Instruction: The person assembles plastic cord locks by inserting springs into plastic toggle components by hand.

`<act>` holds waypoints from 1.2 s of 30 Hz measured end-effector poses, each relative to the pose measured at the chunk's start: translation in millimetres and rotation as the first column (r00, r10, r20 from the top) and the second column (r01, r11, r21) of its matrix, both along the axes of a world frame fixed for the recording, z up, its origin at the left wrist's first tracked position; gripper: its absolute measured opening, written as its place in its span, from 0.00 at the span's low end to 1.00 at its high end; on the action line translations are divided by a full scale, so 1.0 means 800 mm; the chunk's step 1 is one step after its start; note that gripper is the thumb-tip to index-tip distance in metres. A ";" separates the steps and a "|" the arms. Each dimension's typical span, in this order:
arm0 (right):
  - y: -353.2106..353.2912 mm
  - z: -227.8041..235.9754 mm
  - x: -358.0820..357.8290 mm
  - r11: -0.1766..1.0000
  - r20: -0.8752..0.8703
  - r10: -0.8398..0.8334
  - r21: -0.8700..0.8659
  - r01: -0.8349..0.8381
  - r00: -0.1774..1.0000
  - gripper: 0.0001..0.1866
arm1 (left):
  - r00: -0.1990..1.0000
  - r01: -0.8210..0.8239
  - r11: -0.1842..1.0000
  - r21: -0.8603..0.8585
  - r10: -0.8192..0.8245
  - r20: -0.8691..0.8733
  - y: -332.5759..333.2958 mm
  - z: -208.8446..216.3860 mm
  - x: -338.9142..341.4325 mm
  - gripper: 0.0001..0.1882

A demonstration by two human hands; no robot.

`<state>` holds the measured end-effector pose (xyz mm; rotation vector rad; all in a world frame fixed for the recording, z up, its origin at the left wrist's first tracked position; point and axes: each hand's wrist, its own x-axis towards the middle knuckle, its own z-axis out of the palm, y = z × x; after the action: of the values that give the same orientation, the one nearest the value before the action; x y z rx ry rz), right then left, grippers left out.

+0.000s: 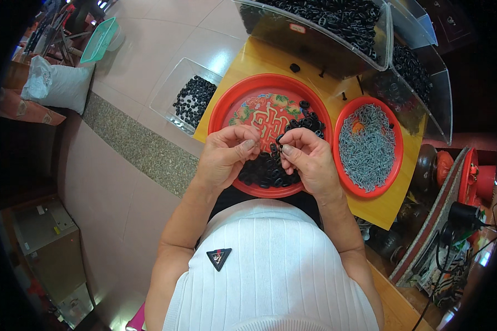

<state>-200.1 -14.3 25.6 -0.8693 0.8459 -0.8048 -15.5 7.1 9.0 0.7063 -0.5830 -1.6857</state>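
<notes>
Both hands hover over a round red tray (pixel 217 106) with a flower-patterned bottom. My left hand (pixel 229 154) is closed in a pinch of thumb and forefinger; whatever sits between the tips is too small to make out. Close beside it, my right hand (pixel 310 160) pinches a small black plastic piece (pixel 280 139) at its fingertips. Loose black plastic pieces (pixel 264 172) lie heaped along the near and right sides of the tray, partly behind my right hand. To the right, a smaller red oval tray (pixel 400 138) holds a pile of small grey screws (pixel 367 151).
Beneath the trays is a yellow table (pixel 375 212). Clear bins (pixel 315 41) full of black parts stand along its far side, with a few stray black pieces (pixel 295 68) nearby. A clear box (pixel 165 99) of black pieces sits on the left. A white sack (pixel 61 83) stands farther left.
</notes>
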 end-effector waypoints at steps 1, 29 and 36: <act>0.000 0.001 0.001 1.000 0.005 -0.014 0.011 0.014 1.000 0.05 | 0.997 0.008 1.000 0.003 -0.008 -0.072 0.003 -0.001 0.000 0.03; 0.032 0.028 0.049 0.974 -0.126 -0.124 -0.206 0.096 0.984 0.10 | 0.956 0.060 0.991 0.122 -0.022 -0.292 0.025 0.009 -0.008 0.06; 0.030 0.031 0.047 0.979 -0.162 -0.132 -0.176 0.103 0.978 0.07 | 0.969 0.034 0.992 0.119 -0.003 -0.247 0.028 0.002 -0.011 0.06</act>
<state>-162.6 9.5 50.8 -1.0562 1.0010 -0.9233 -24.0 29.2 11.0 0.5675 -0.3133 -1.8054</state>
